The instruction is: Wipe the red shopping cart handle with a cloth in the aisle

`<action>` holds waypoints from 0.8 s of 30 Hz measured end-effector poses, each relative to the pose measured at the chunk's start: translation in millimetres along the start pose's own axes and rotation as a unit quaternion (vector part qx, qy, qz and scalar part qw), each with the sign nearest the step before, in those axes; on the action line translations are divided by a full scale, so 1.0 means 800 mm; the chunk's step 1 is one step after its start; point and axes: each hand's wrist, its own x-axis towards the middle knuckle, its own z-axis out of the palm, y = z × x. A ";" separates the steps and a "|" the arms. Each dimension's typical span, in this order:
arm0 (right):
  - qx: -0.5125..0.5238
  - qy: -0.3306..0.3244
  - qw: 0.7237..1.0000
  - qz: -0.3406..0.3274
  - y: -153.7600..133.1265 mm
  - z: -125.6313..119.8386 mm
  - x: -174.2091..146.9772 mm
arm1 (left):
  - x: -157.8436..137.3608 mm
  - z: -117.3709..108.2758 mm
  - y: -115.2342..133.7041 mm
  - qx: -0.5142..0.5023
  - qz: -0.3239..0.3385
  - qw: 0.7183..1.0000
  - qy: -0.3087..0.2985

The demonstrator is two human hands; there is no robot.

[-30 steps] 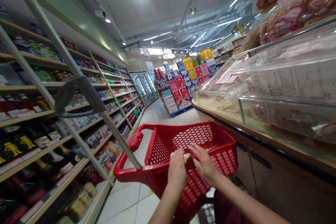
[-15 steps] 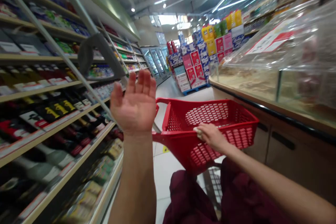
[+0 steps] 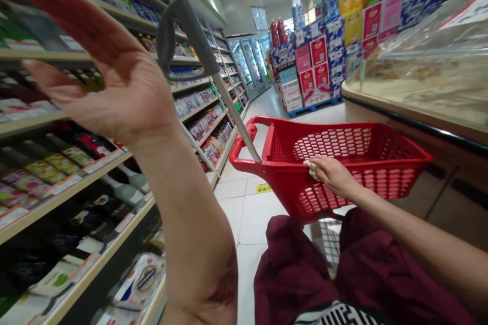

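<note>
Right grip (image 3: 335, 176) is pinching a crumpled white wad (image 3: 312, 167) at the near rim of the red shopping cart (image 3: 282, 183); left grip (image 3: 124, 94) is hovering spread, holding nothing; what's finished or left isn't showing.

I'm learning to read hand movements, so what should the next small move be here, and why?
Probably slide the crumpled white wad along the near rim of the red shopping cart: the right hand pinches it at that rim, which runs on to both sides. The left hand is raised and open, away from the cart, with nothing visible in it.
</note>
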 end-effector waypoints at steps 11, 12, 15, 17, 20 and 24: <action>-0.160 0.011 0.984 0.078 0.038 -0.028 -0.024 | -0.016 -0.023 -0.166 -0.171 -0.166 0.970 0.036; -0.142 0.002 0.988 0.054 0.023 -0.017 -0.016 | -0.018 -0.023 -0.176 -0.173 -0.173 0.969 0.040; -0.126 -0.012 0.992 0.016 -0.003 0.001 -0.005 | -0.024 -0.024 -0.195 -0.198 -0.192 0.958 0.076; -0.147 -0.012 0.989 0.018 0.010 -0.008 -0.015 | -0.027 -0.028 -0.199 -0.208 -0.204 0.952 0.096; -0.183 0.004 0.982 0.040 0.062 -0.042 -0.045 | -0.038 -0.032 -0.195 -0.201 -0.232 0.942 0.138; -0.195 0.038 0.972 0.127 0.088 -0.074 -0.058 | -0.092 -0.014 -0.176 -0.167 -0.206 0.959 0.101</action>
